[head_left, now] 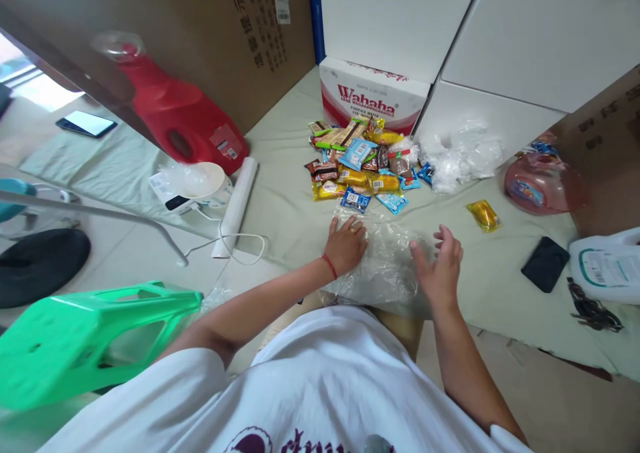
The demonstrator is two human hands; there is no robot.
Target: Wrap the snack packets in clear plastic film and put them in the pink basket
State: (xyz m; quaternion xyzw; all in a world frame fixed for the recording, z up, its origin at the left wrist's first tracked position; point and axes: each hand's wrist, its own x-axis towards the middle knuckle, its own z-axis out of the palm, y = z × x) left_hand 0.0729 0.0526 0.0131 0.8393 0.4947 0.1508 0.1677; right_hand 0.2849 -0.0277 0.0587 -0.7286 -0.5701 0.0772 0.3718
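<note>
Just before snack pile (355,163): clear bag (387,260), flat, long axis seemingly crosswise. Your left hand (345,245) flat on its left part; your right hand (441,266) apart, fingers parted, beside right edge. Left of pile, white tub (223,186) holds crumpled plastic (185,178).

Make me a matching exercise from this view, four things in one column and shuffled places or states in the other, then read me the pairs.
Things:
1. Left hand
2. Spread clear plastic
3. Snack pile
4. Loose yellow packet

Places or states:
A. In front of the Wahaha box
B. Red band at the wrist
C. Lying alone near the pink container
D. Between left hand and right hand

Pairs: 1-B, 2-D, 3-A, 4-C.
</note>
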